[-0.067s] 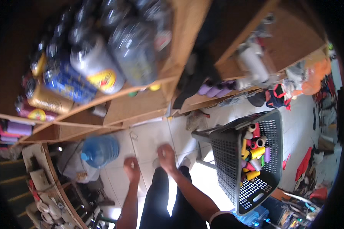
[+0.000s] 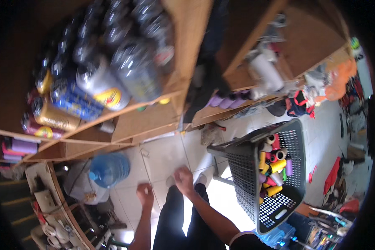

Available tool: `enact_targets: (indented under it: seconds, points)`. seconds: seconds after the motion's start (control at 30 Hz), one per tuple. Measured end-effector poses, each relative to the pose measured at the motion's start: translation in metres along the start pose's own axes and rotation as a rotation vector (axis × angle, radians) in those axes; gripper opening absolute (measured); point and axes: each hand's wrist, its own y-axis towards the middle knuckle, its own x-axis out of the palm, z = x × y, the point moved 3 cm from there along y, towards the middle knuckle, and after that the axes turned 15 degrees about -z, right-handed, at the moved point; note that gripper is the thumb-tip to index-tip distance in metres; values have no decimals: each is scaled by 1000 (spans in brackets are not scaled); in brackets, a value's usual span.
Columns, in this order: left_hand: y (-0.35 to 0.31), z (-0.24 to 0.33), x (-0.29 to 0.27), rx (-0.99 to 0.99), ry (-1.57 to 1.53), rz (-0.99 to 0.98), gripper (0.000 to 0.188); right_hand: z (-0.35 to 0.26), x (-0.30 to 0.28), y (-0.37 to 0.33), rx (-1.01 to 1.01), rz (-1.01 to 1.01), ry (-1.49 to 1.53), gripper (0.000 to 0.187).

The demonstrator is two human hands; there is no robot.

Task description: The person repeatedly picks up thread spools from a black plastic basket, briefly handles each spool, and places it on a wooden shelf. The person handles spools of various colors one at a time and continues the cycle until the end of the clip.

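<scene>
The left hand (image 2: 145,193) is hanging above the pale tiled floor (image 2: 164,152) with its fingers curling toward the thumb, and the right hand (image 2: 184,180) is hanging just beside it, its fingers bending inward too; blur is hiding whether the fingertips of either are meeting or standing slightly apart, so I cannot tell. The person's dark trousers (image 2: 168,221) are showing below and between the two hands. Beyond the left fingers, to their left, a blue water jug (image 2: 112,168) is pointing its neck away from them; whether it is standing or lying I cannot tell. A whitish bag (image 2: 77,183) is sitting just past the jug. To the right of the right fingers and well apart from them, a dark grey perforated plastic basket (image 2: 241,177) is holding a heap of thread spools (image 2: 278,166) in yellow, red, purple and white. Ahead of both hands, a wooden shelf (image 2: 146,118) is running across; plastic bottles (image 2: 135,68) are crowding its compartment ahead and to the left, while purple thread spools (image 2: 229,100) are standing in a row ahead and to the right. Farther right than the basket, a red cloth (image 2: 331,175) is lying on the floor.
</scene>
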Motion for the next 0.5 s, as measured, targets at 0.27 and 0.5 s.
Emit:
enact_targets:
  seconds: [0.27,0.5]
  points:
    - [-140,-50,-16,-143,85,-459,13,53,-133,-199,361,-27,-70,2]
    - [-81,-40,-34,106,733,-599,24,-18,-215,-254,361,267,-25,6]
